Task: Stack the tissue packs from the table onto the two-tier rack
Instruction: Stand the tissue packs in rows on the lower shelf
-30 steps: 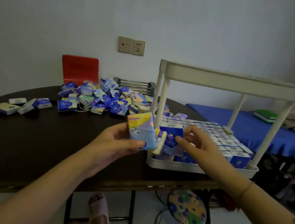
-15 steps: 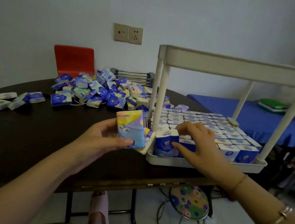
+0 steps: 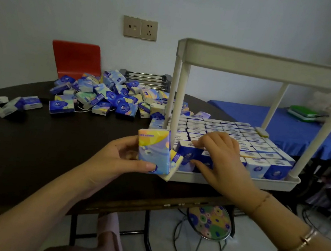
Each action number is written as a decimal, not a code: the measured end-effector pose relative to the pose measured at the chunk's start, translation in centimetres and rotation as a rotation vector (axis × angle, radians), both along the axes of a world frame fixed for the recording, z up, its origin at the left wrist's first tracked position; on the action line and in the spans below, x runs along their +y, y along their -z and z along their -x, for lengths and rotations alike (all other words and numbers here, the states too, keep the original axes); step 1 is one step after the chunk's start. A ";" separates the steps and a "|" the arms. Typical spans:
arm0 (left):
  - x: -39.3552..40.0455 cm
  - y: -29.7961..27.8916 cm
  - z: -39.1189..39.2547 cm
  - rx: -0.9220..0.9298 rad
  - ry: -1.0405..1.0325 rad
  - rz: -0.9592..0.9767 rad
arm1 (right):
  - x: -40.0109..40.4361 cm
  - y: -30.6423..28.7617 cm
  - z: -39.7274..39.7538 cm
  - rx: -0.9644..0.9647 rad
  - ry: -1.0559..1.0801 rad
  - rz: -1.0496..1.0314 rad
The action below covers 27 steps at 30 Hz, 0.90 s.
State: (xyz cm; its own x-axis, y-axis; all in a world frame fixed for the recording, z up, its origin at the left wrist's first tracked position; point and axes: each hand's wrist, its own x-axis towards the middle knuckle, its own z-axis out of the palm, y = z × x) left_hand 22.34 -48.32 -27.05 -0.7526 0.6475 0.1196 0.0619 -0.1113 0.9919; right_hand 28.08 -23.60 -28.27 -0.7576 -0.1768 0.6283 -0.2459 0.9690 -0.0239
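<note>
Dark brown oval wooden table [image 3: 28, 155]: carries all task items. Cream plastic two-tier rack [image 3: 275, 65]: stands at the table's near right edge, lower tray overhanging slightly; top tier's surface not visible from below.

Lower tier [image 3: 238, 179]: close-packed rows of white-and-blue tissue packs [image 3: 233, 132] standing upright, filling nearly the whole tray. Judged well advanced on this tier; front left corner is the spot being worked.

Loose heap of blue, yellow and green tissue packs [image 3: 109, 98]: lies toward the table's far edge, just left of the rack's posts. Several stray packs [image 3: 8, 104] near the far left edge. Judged a large share left to move, with the upper tier likely needed.

Left hand [image 3: 121, 157]: holds a small bundle of yellow-and-blue tissue packs [image 3: 154, 151] upright, thumb along the lower front, fingers behind, just beside the rack's front left corner.

Right hand [image 3: 219, 160]: fingers curled over the top and thumb against the front face of a blue-and-white pack [image 3: 186, 151] in the front row, pinching it into place.
</note>
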 end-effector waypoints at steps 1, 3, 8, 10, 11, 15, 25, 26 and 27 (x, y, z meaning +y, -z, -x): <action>0.1 0.1 0.1 0.016 -0.008 0.016 | 0.1 -0.1 0.0 0.013 0.030 -0.053; 0.2 0.0 0.1 0.028 -0.024 0.018 | 0.1 -0.4 0.0 0.014 0.071 -0.132; 0.5 -0.2 0.1 0.047 -0.019 0.023 | -0.3 -0.7 -0.5 0.056 0.071 -0.131; 0.6 -0.1 0.1 0.069 -0.037 0.060 | -0.6 -0.7 -0.5 0.062 0.068 -0.123; 0.7 0.0 0.1 0.069 -0.048 0.076 | -0.7 -0.8 -0.4 0.062 0.076 -0.136; 0.6 0.1 0.1 0.074 -0.041 0.101 | -0.9 -1.2 -0.2 0.051 0.136 -0.237; 0.9 -0.2 0.0 0.083 -0.053 0.113 | -1.4 0.1 0.0 -0.031 0.071 -0.147; 1.0 -0.1 0.0 0.089 -0.051 0.113 | -1.2 -0.4 -0.1 -0.057 0.061 -0.063; 1.1 -0.2 -0.1 0.090 -0.049 0.109 | -1.0 -0.9 -0.4 -0.084 0.039 0.047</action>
